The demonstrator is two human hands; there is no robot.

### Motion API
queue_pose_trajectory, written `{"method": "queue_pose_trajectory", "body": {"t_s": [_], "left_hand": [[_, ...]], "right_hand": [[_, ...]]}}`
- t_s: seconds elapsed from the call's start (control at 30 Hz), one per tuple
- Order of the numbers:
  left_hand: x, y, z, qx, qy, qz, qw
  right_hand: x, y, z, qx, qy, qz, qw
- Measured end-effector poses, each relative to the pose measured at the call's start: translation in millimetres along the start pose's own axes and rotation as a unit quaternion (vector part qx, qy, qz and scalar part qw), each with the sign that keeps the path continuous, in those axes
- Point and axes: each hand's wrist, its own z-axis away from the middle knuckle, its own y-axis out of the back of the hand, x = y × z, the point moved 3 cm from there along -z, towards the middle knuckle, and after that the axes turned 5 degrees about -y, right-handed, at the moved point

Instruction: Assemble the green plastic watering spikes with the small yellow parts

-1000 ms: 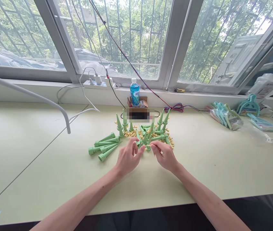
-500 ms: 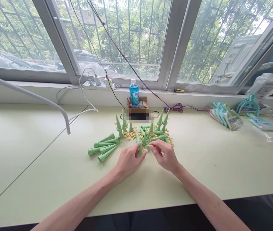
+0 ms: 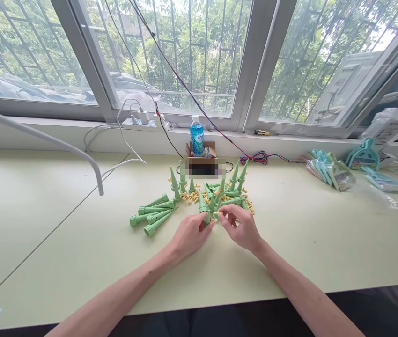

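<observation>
Left hand, looser a second ago, now pinches a green spike at the near edge of the heap; I judge it steadied close to the yellow peg my right hand pinches.

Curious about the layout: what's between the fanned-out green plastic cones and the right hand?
The left hand, more green plastic cones and small yellow plastic pieces, in the head view.

Pale table (dark seam at left): green spikes, yellow pegs, coiled cable.
</observation>
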Motion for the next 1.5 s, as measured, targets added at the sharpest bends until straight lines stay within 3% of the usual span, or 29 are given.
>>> {"method": "queue_pose_trajectory", "body": {"t_s": [0.2, 0.5, 0.73, 1.5], "left_hand": [[0.4, 1.5, -1.5, -0.019, 0.004, 0.065, 0.998], [-1.8, 5.8, -3.4, 0.024, 0.028, 0.152, 0.988], [-2.2, 8.6, -6.1, 0.049, 0.042, 0.258, 0.964], [-3.4, 12.2, -6.3, 0.077, 0.043, 0.247, 0.965]], "right_hand": [[1.7, 0.2, -0.6, 0.005, -0.006, 0.005, 1.000], [2.0, 1.1, -1.6, 0.003, -0.016, 0.008, 1.000], [1.6, 1.5, -2.1, 0.001, -0.025, 0.006, 1.000], [0.6, -2.0, 0.2, -0.064, -0.001, 0.006, 0.998]]}}
